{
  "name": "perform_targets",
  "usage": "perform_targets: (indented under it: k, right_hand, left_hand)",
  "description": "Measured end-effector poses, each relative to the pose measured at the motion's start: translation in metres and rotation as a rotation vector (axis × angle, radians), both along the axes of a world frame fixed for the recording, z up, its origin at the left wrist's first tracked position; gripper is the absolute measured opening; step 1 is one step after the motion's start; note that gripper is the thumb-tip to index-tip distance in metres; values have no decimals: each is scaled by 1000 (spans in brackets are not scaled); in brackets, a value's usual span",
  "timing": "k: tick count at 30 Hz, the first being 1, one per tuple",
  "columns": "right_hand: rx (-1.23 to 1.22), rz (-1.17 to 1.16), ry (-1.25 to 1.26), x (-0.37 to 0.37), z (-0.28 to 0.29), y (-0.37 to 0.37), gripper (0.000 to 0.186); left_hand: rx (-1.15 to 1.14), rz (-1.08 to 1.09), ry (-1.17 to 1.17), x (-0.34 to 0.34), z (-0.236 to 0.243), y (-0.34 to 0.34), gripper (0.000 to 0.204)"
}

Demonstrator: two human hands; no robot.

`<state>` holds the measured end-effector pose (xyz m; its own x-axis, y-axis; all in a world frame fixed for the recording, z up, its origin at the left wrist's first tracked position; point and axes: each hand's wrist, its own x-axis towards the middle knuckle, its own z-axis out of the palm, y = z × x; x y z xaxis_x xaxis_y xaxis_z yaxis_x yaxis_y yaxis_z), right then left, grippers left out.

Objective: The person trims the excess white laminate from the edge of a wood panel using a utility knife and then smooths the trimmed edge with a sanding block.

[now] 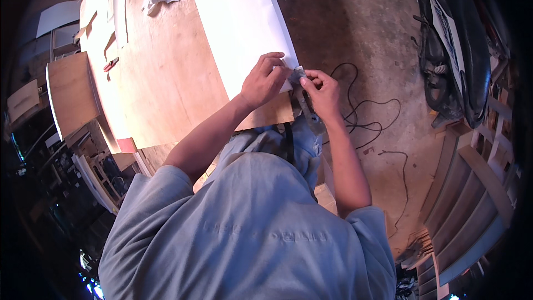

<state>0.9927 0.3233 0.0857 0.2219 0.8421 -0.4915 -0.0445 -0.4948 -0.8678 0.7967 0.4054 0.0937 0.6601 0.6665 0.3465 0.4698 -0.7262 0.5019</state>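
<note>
The right hand (pixel 322 92) is nearer the small grey piece (pixel 299 72), pinching it at 10 o'clock. The left hand (pixel 265 81) bends over the white sheet (pixel 240 16); I can't tell if it grips. The sheet lies on the counter (pixel 161 78), long side pointing to 11 o'clock.

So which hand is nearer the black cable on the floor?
The right hand, to the right of the white sheet; the left hand appears over it, farther from the black cable.
</note>
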Motion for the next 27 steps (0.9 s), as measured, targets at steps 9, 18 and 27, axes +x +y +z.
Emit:
perform_targets:
  k: [9,18,27]
  right_hand:
    - [100,-20,-116,-6,-2,0,25]
    - [83,-9,-172,-8,1,2,27]
    - [67,14,-216,-7,5,2,27]
  left_hand:
    - [2,-26,24,-2,-4,-2,25]
    - [7,-64,65,-5,-5,-1,24]
    - [52,-111,58,-2,1,4,23]
